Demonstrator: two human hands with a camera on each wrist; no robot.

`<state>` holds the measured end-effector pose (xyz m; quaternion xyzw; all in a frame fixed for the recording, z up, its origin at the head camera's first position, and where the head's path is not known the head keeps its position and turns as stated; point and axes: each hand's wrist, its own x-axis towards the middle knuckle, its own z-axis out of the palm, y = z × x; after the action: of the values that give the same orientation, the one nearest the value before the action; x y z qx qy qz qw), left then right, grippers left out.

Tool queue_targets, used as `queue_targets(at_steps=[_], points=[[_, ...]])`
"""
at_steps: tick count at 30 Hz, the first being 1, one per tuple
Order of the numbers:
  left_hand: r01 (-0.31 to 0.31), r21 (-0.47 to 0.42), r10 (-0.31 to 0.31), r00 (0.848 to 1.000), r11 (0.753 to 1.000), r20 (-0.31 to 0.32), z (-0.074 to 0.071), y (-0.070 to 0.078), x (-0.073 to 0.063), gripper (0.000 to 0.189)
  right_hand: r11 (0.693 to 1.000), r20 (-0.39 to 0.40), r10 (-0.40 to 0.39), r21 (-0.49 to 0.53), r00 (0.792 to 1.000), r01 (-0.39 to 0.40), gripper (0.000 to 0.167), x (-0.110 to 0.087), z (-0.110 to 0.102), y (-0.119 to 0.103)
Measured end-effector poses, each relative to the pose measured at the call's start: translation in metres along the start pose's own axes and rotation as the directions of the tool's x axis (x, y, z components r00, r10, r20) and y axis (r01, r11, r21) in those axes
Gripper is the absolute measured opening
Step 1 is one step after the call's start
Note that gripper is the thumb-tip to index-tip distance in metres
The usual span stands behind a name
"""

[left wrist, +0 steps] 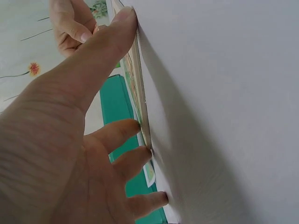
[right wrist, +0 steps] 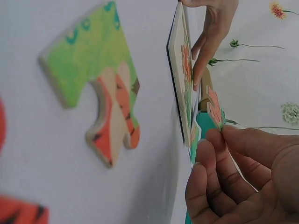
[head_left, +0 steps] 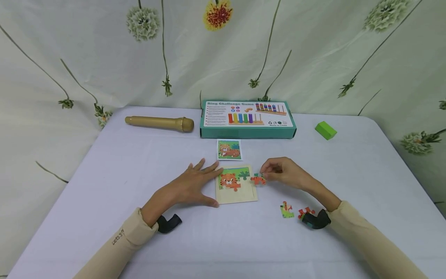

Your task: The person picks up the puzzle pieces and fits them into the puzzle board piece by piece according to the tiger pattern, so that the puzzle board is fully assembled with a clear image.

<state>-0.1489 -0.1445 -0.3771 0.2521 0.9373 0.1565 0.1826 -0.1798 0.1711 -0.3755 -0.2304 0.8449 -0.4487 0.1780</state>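
Note:
A wooden puzzle board (head_left: 245, 195) lies mid-table, its left part filled with pieces showing a tiger's face and green leaves. My left hand (head_left: 193, 184) spreads its fingers along the board's left side, fingertips and thumb at the edge. Between thumb and fingertips my right hand (head_left: 283, 172) pinches an orange striped puzzle piece (head_left: 258, 179), held up at the board's right edge; the right wrist view shows this piece (right wrist: 214, 108) clear of the board. On the table below the right hand lie a green and orange puzzle piece (head_left: 287, 209) and a red-orange piece (head_left: 306, 212), partly hidden by the wrist camera.
A picture card (head_left: 229, 150) of the tiger lies just behind the board. Farther back are a green Ring Challenge Game box (head_left: 248, 133), a gold microphone (head_left: 156, 123) and a green block (head_left: 325, 130). A flowered cloth (head_left: 223, 58) hangs behind the table.

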Motion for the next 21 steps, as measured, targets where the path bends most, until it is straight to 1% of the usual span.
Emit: queue_targets(at_steps=[4, 8, 14, 21], points=[[-0.005, 0.004, 0.005, 1.000, 1.000, 0.004, 0.000, 0.000, 0.000, 0.099, 1.000, 0.026, 0.000, -0.007, 1.000, 0.000, 0.010, 0.005, 0.004, -0.002], [-0.006, 0.004, 0.006, 1.000, 1.000, 0.004, 0.000, 0.000, 0.000, 0.098, 1.000, 0.040, -0.017, -0.014, 0.999, 0.018, 0.010, 0.009, 0.007, -0.005], [-0.003, 0.001, 0.003, 1.000, 1.000, 0.003, 0.000, -0.001, 0.001, 0.099, 0.999, 0.056, -0.034, -0.009, 0.998, 0.034, 0.011, 0.016, 0.011, -0.008], [0.002, -0.003, -0.002, 1.000, 1.000, 0.005, 0.001, -0.001, 0.001, 0.100, 1.000, 0.066, -0.031, 0.002, 0.997, 0.031, 0.012, 0.022, 0.016, -0.007]])
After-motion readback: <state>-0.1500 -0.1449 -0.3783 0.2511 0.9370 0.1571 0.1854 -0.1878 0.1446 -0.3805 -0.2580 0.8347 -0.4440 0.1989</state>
